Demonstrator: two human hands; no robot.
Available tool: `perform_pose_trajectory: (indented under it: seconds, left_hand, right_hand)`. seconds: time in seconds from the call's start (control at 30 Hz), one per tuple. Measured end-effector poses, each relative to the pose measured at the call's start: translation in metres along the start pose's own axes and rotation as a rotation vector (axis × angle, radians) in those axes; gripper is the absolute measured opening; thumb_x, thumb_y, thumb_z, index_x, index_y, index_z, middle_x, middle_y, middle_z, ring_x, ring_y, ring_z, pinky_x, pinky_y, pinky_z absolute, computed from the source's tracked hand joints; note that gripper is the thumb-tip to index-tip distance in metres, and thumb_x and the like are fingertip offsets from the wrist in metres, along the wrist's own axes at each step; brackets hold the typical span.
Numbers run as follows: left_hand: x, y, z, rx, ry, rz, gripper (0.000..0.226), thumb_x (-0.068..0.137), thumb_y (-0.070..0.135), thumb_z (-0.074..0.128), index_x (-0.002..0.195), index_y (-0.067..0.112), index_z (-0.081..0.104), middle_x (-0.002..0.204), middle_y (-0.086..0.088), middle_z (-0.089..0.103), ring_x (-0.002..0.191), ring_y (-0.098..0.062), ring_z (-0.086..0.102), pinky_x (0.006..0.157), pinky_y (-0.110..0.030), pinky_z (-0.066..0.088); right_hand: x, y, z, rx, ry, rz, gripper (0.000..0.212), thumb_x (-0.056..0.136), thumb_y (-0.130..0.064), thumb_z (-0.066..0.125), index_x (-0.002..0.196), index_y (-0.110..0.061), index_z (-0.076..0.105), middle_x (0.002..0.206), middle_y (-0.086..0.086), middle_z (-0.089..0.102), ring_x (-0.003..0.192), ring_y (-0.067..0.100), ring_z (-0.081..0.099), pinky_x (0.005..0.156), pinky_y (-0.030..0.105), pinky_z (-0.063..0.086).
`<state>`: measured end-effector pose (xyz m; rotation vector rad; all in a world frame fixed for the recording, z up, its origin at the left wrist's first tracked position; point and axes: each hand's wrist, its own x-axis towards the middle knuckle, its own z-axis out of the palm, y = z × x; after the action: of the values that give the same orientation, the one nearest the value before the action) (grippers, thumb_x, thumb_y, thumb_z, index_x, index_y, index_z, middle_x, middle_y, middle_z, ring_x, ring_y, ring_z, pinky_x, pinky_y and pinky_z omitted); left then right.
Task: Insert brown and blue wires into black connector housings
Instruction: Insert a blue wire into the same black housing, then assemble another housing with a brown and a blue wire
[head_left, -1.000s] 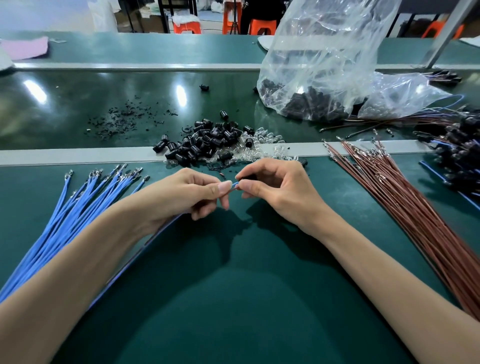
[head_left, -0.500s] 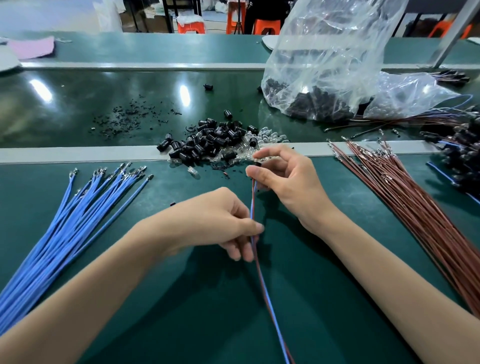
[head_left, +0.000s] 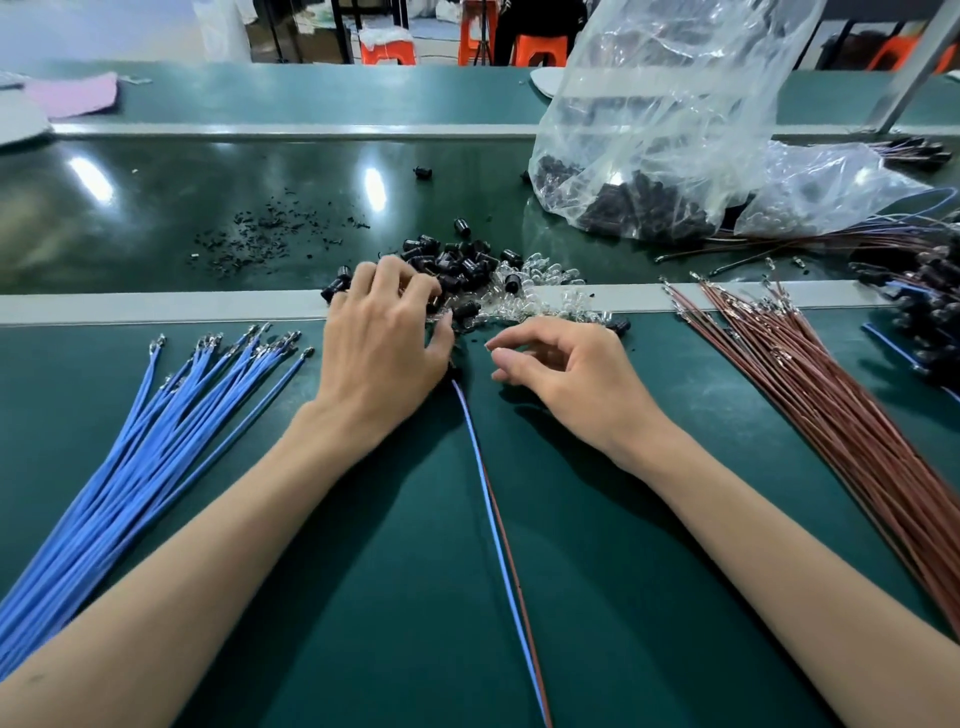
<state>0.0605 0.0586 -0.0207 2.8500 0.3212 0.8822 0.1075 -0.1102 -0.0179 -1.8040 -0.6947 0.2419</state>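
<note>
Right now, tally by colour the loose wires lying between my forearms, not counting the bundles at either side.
Blue wire: 1
Brown wire: 1
Total: 2

Left hand (head_left: 382, 338) spread on black housings (head_left: 457, 265); right hand (head_left: 566, 369) loosely curled beside blue-brown wire pair (head_left: 499, 545).

Bare green mat (head_left: 322, 597) btwn blue wire bundle (head_left: 130, 467) at left & brown wire bundle (head_left: 831, 415) at right; a joined blue-brown wire pair (head_left: 498, 545) runs down the middle, splitting it into two lanes, a forearm in each. Far side blocked: left hand (head_left: 379, 338) on the black housing pile (head_left: 462, 265), clear parts (head_left: 535, 291) just beside; right hand (head_left: 566, 374) near the pile, not touching; plastic bag (head_left: 665, 130) behind at right; wired assemblies (head_left: 930, 312) crowd the right edge; room behind at left, only black crumbs (head_left: 260, 239).
</note>
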Motion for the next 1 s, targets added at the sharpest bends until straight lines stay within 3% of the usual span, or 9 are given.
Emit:
perform_pose_trajectory:
  seconds: [0.17,0.27,0.37,0.43,0.53,0.63,0.8,0.9,1.0]
  left_hand:
    - [-0.001,-0.011,0.008,-0.094,0.016,-0.029,0.016,0.085,0.011,0.064,0.099,0.006,0.067,0.099,-0.014,0.060,0.098,-0.033,0.049,0.087,-0.032,0.036]
    - [-0.001,-0.013,0.006,-0.090,0.033,-0.113,0.024,0.083,0.016,0.067,0.106,0.008,0.064,0.101,-0.014,0.056,0.101,-0.031,0.048,0.087,-0.032,0.036]
    - [0.000,-0.017,0.009,-0.079,0.021,-0.173,0.025,0.087,0.021,0.064,0.110,0.012,0.061,0.104,-0.012,0.055,0.102,-0.030,0.045,0.086,-0.030,0.033]
    - [0.000,-0.020,0.010,-0.103,0.025,-0.177,0.023,0.087,0.019,0.063,0.109,0.012,0.062,0.102,-0.011,0.056,0.100,-0.029,0.044,0.085,-0.028,0.031]
    - [0.001,-0.021,0.009,-0.125,0.030,-0.177,0.019,0.087,0.018,0.064,0.104,0.011,0.063,0.098,-0.011,0.056,0.097,-0.029,0.046,0.084,-0.027,0.031]
    - [0.002,-0.022,0.009,-0.187,0.029,-0.215,0.015,0.088,0.019,0.064,0.100,0.011,0.064,0.096,-0.009,0.056,0.094,-0.027,0.049,0.083,-0.028,0.034]
    - [0.005,-0.023,0.007,-0.296,0.036,-0.331,0.016,0.088,0.025,0.065,0.097,0.012,0.066,0.094,-0.007,0.056,0.089,-0.027,0.056,0.084,-0.033,0.042]
    - [0.005,-0.025,0.007,-0.265,0.027,-0.357,0.021,0.089,0.031,0.064,0.099,0.012,0.064,0.094,-0.004,0.049,0.090,-0.027,0.054,0.080,-0.028,0.035]
    - [0.005,-0.027,0.008,-0.246,0.026,-0.353,0.023,0.091,0.035,0.062,0.097,0.012,0.065,0.093,-0.003,0.048,0.091,-0.027,0.054,0.077,-0.028,0.034]
  right_hand:
    - [0.000,-0.001,-0.001,-0.013,0.029,-0.008,0.008,0.088,-0.008,0.065,0.086,-0.014,0.069,0.077,-0.002,0.068,0.071,0.003,0.070,0.072,0.014,0.052]
    - [-0.001,-0.001,-0.002,-0.021,0.053,-0.001,0.008,0.088,-0.008,0.065,0.083,-0.013,0.070,0.073,-0.002,0.068,0.068,0.002,0.069,0.068,0.013,0.051]
    - [0.005,-0.003,-0.014,-0.320,0.211,-0.077,0.008,0.086,-0.013,0.067,0.081,-0.013,0.074,0.065,-0.008,0.064,0.061,0.006,0.063,0.063,0.009,0.045]
    - [0.013,-0.008,-0.036,-0.593,0.323,-0.068,0.007,0.085,-0.020,0.067,0.085,-0.017,0.074,0.073,-0.006,0.066,0.068,0.012,0.062,0.069,0.016,0.047]
    - [0.024,-0.009,-0.082,-0.971,0.284,0.184,0.020,0.080,-0.031,0.069,0.099,-0.023,0.068,0.103,0.006,0.067,0.094,0.028,0.062,0.084,0.035,0.051]
    - [0.020,-0.007,-0.109,-1.117,0.149,0.522,0.026,0.076,-0.037,0.074,0.096,-0.025,0.062,0.112,0.011,0.062,0.104,0.033,0.057,0.085,0.037,0.047]
    - [0.016,-0.005,-0.110,-1.004,0.132,0.554,0.020,0.079,-0.023,0.071,0.065,-0.029,0.057,0.108,0.011,0.064,0.105,0.033,0.055,0.087,0.037,0.047]
    - [0.019,-0.006,-0.108,-1.042,0.139,0.586,0.008,0.080,-0.019,0.066,0.079,-0.027,0.064,0.110,0.012,0.062,0.105,0.033,0.054,0.086,0.037,0.045]
    - [0.019,-0.009,-0.106,-1.138,0.082,0.628,0.017,0.075,-0.012,0.054,0.089,-0.016,0.064,0.098,0.014,0.060,0.093,0.034,0.054,0.078,0.035,0.046]
